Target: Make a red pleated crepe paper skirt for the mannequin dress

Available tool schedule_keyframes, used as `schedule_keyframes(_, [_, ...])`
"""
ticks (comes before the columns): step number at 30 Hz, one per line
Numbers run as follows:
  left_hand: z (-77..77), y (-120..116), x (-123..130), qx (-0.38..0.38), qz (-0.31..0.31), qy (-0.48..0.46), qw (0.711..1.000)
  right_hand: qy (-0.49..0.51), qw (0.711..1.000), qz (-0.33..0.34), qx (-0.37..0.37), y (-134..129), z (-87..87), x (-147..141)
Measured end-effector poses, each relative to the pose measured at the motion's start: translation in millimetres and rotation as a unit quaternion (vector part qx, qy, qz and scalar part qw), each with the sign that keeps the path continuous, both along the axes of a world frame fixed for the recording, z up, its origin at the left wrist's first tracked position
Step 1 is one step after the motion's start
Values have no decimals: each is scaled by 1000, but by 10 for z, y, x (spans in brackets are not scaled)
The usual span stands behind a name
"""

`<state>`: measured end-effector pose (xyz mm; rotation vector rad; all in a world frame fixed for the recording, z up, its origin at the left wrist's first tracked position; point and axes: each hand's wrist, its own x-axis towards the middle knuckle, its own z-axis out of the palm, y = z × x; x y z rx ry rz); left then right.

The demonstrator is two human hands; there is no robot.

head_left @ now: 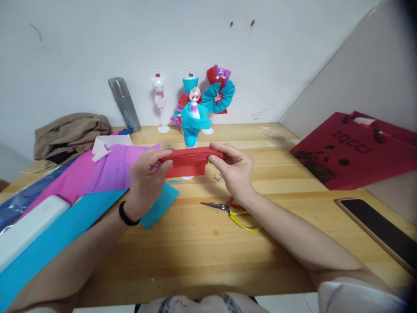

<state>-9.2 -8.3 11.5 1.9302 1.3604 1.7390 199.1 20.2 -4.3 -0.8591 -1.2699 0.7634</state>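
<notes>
A strip of red crepe paper, pleated along its upper edge, stretches between my two hands above the table. My left hand pinches its left end between thumb and fingers. At the other end, my right hand grips the folds the same way. A flat red part hangs below the pleats. Scissors with yellow and red handles lie on the wood, partly behind my right forearm. Close to my left wrist is a blue-green paper piece.
Small dress-form mannequins stand by the wall, some dressed in coloured paper. Purple paper, blue paper, a white oblong object and brown cloth lie left. A grey spray can leans behind. Right are a red bag and a phone.
</notes>
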Motion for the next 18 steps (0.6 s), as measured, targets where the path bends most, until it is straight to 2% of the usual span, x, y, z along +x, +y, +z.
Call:
schedule_keyframes(12, [26,-2,-43,36,-9,48,998,26,999,25,-23,6,11,-7])
schedule_keyframes(14, [23,1,-45,18,-11,18,1000,38,998,30,-32,9,22,-6])
schedule_keyframes(18, [41,9,-5,-62,-48,-103,992,46,997,39,-50,32,28,6])
